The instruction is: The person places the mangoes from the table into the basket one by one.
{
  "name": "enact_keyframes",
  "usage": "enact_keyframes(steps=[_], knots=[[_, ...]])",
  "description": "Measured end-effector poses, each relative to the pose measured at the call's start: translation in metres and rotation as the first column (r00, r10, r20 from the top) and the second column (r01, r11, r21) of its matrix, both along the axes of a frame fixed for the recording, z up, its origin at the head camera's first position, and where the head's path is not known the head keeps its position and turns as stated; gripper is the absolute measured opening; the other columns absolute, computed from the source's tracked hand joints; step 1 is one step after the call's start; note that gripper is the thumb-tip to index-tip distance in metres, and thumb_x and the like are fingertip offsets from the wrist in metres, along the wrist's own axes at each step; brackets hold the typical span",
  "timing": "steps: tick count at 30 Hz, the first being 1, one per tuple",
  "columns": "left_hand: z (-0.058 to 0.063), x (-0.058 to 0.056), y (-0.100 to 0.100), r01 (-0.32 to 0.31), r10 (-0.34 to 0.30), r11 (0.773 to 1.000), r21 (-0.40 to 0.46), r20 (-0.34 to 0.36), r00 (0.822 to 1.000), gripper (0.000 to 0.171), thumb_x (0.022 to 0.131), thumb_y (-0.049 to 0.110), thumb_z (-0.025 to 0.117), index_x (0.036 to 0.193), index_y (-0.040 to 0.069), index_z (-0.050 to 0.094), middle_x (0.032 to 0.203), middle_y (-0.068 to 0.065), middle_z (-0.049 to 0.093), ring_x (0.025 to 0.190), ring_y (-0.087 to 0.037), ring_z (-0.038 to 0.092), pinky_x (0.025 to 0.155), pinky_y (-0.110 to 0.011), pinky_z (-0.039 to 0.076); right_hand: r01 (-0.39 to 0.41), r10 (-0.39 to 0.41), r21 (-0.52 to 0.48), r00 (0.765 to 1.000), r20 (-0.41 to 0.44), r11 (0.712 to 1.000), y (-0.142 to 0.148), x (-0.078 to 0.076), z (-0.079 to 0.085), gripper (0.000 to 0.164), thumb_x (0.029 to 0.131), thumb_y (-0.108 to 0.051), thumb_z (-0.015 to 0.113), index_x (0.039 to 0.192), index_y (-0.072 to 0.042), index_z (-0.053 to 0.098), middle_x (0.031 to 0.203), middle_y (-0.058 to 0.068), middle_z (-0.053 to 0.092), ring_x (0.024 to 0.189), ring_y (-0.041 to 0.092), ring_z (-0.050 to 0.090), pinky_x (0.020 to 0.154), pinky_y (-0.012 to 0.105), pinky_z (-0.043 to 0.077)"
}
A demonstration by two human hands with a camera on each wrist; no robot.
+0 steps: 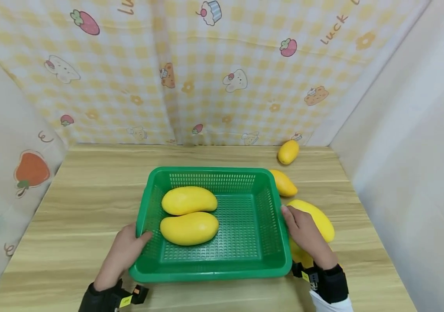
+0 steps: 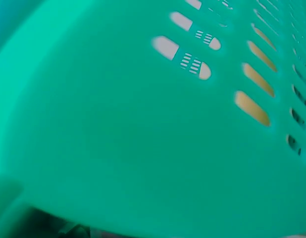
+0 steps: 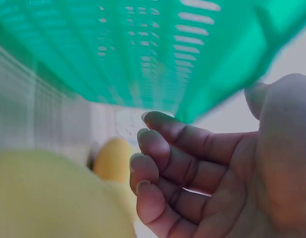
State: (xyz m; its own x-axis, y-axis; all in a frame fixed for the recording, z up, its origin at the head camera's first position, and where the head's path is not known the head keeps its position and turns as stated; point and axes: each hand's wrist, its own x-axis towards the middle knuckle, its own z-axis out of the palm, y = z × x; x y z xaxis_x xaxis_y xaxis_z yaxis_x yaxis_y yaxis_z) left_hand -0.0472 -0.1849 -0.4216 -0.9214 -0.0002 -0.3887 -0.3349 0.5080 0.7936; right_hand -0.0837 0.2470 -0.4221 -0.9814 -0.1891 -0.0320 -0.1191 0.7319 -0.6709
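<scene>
Green plastic basket (image 1: 214, 276) is mid-table, long axis L-R, parallel w/ back edge of wood-grain table (image 1: 73, 203); L hand (image 1: 125, 248) & R hand (image 1: 308, 232) grip its short sides. 2 mangoes inside (image 1: 189, 229), L half, also lie L-R; loose mangoes (image 1: 288, 152) run from near table's back R corner fwd, checked cloth (image 1: 206, 104) behind.

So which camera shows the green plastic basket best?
The head view, because the rectangular green plastic basket appears nearly whole, inside included. Left wrist: only slotted wall, close up. Right wrist: only part, across the picture's top.
</scene>
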Motion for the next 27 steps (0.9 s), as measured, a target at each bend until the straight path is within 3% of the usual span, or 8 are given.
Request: enact_keyframes(steps=[6,11,19,27], knots=[[0.001,0.001,0.000,-0.015,0.015,1.000,0.013,0.004,1.000,0.033,0.094,0.009,0.049,0.116,-0.016,0.050,0.086,-0.015,0.062,0.069,-0.022,0.062,0.056,-0.036,0.054,0.078,-0.063,0.140,0.992,-0.110,0.987,0.016,0.014,0.011,0.034,0.101,-0.034,0.047,0.101,-0.006,0.065,0.071,-0.003,0.055,0.063,0.012,0.049,0.059,0.027,0.042],[0.001,0.001,0.000,-0.026,0.026,1.000,0.000,0.008,1.000,0.032,0.094,0.010,0.050,0.114,-0.015,0.050,0.085,-0.014,0.061,0.068,-0.022,0.062,0.056,-0.035,0.054,0.111,-0.081,0.202,0.985,-0.151,0.973,0.028,0.029,0.017,0.028,0.096,-0.029,0.058,0.099,-0.003,0.065,0.070,-0.003,0.053,0.060,0.012,0.047,0.055,0.028,0.042],[0.001,0.001,0.000,-0.031,0.031,0.999,0.022,0.012,0.999,0.032,0.094,0.009,0.050,0.115,-0.015,0.050,0.085,-0.015,0.062,0.068,-0.023,0.064,0.056,-0.036,0.055,0.090,-0.080,0.260,0.996,-0.049,0.962,0.040,0.047,0.017,0.047,0.089,-0.040,0.066,0.111,0.001,0.059,0.090,0.006,0.058,0.083,0.025,0.059,0.073,0.045,0.050],[0.000,0.001,0.000,-0.028,0.028,0.999,0.017,0.014,1.000,0.032,0.093,0.010,0.049,0.114,-0.015,0.050,0.085,-0.015,0.062,0.068,-0.023,0.064,0.056,-0.037,0.055,0.075,-0.082,0.276,0.997,0.013,0.958,0.050,0.065,0.012,0.068,0.077,-0.052,0.073,0.117,0.000,0.055,0.115,0.016,0.056,0.107,0.035,0.050,0.087,0.055,0.043]])
